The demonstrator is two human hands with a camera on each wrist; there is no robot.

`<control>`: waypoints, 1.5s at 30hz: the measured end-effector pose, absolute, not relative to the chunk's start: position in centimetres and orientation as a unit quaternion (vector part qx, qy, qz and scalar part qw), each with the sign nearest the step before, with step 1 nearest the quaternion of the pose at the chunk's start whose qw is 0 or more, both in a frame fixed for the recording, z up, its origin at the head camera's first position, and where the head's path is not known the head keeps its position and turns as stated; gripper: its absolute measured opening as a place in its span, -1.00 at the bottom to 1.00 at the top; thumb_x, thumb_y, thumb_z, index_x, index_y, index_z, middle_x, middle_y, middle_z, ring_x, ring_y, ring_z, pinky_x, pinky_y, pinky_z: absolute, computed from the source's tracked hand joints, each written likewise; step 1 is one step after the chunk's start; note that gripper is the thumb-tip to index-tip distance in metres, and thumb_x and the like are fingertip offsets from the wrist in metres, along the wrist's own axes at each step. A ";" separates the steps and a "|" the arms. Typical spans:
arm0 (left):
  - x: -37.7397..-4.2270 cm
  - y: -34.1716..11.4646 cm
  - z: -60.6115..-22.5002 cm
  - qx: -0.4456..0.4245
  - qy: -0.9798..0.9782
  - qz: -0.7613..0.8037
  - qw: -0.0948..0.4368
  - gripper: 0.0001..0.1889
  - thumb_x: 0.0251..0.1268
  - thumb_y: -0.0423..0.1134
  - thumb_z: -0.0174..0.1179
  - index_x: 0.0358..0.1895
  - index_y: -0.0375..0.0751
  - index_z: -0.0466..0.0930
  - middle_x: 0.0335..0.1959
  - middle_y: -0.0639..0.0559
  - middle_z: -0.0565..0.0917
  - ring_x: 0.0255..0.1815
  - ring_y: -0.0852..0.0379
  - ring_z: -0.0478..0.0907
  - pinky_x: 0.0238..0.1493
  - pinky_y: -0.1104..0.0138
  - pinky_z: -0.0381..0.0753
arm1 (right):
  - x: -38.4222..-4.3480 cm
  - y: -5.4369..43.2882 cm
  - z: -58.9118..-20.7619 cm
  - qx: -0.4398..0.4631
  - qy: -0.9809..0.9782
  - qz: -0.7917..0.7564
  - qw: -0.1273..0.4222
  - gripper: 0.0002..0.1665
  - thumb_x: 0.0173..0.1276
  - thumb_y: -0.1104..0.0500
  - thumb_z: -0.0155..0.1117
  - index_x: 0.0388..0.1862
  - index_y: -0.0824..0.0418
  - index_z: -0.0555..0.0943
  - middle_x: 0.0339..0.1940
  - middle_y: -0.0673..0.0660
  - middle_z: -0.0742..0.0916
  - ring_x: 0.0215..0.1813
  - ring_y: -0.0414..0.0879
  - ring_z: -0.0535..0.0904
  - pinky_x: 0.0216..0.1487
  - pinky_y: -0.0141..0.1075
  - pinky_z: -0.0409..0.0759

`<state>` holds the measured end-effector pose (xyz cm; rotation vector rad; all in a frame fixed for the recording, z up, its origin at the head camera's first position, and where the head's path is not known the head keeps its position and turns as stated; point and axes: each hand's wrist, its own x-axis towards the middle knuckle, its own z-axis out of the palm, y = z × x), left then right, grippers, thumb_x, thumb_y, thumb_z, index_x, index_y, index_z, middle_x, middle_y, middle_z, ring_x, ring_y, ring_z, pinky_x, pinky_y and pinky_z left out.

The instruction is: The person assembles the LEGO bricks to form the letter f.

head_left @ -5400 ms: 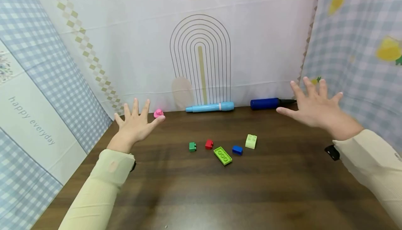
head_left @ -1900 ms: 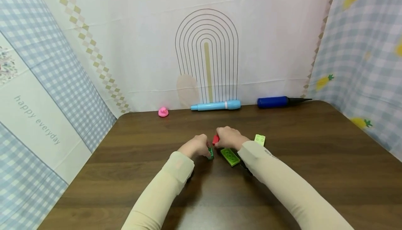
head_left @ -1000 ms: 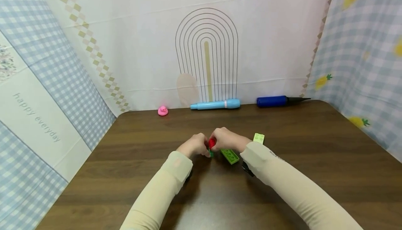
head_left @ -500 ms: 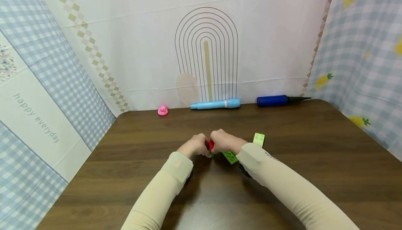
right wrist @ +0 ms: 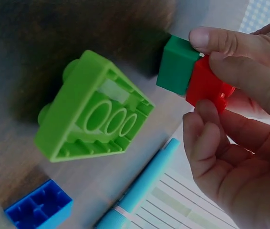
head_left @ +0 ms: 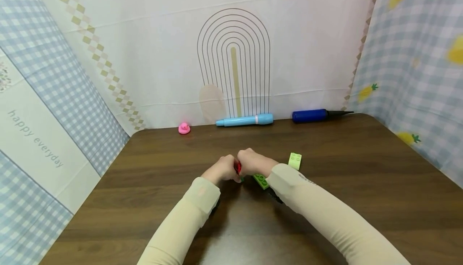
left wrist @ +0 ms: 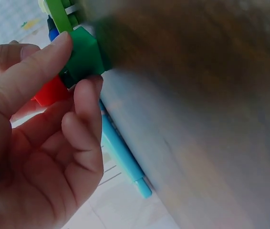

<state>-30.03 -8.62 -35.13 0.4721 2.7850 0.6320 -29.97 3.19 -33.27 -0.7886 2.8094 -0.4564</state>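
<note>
Low over the table's middle, my left hand [head_left: 225, 169] pinches a green toy brick [left wrist: 85, 55] between thumb and fingers. Against it, my right hand [head_left: 253, 163] pinches a red toy brick [right wrist: 206, 87]. The two bricks meet face to face in the right wrist view, the red one's studs turned away from the green. Fingers cover most of both bricks in the head view. A lime-green plate brick [right wrist: 73, 112] lies hollow side up beside the right hand, partly behind it in the head view. A blue brick [right wrist: 54, 205] sits near it, hidden from the head view by the right arm.
A pale green brick [head_left: 294, 161] lies beyond the right wrist. Along the back edge of the brown table [head_left: 173, 204] are a pink toy duck [head_left: 184, 128], a light-blue tube [head_left: 244, 120] and a dark-blue pump [head_left: 309, 116] with a black nozzle. Patterned cloths hang behind and at both sides.
From open and spread, both hands came to the middle and took hold of the green and red bricks. The right hand brought the red brick against the green one; both now press together.
</note>
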 end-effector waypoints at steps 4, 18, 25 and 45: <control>-30.0 -8.4 -35.2 0.160 0.958 0.210 0.116 -0.80 -0.36 -0.31 0.43 -0.60 -0.14 0.56 -0.64 0.12 0.53 -0.49 0.15 0.43 -0.41 0.35 0.42 | -30.0 3.2 -33.1 -0.269 0.949 -0.138 0.091 -0.79 -0.12 0.36 0.30 -0.77 0.21 0.46 -0.78 -0.01 0.44 -0.68 -0.20 0.28 -0.66 -0.40 0.28; -29.7 -8.2 -35.2 0.173 0.951 0.233 0.106 -0.76 -0.41 -0.39 0.44 -0.59 -0.18 0.54 -0.61 0.08 0.52 -0.51 0.13 0.44 -0.43 0.35 0.44 | -29.8 2.8 -32.4 -0.246 0.957 -0.101 0.117 -0.82 -0.14 0.38 0.35 -0.69 0.19 0.52 -0.68 0.04 0.54 -0.59 -0.16 0.40 -0.58 -0.36 0.40; -29.6 -8.2 -35.3 0.188 0.949 0.231 0.100 -0.73 -0.43 -0.40 0.44 -0.55 -0.17 0.54 -0.57 0.09 0.52 -0.48 0.13 0.43 -0.41 0.34 0.44 | -29.7 2.6 -32.2 -0.244 0.958 -0.097 0.119 -0.81 -0.16 0.35 0.39 -0.66 0.19 0.53 -0.64 0.03 0.54 -0.55 -0.15 0.43 -0.55 -0.35 0.43; -29.6 -9.1 -34.8 0.192 0.931 0.275 0.146 -0.75 -0.25 -0.33 0.41 -0.43 -0.18 0.55 -0.46 0.06 0.53 -0.40 0.12 0.45 -0.35 0.28 0.44 | -29.6 1.4 -32.0 -0.217 0.965 -0.027 0.143 -0.86 -0.09 0.32 0.38 -0.58 0.14 0.58 -0.62 -0.01 0.56 -0.56 -0.21 0.43 -0.52 -0.38 0.44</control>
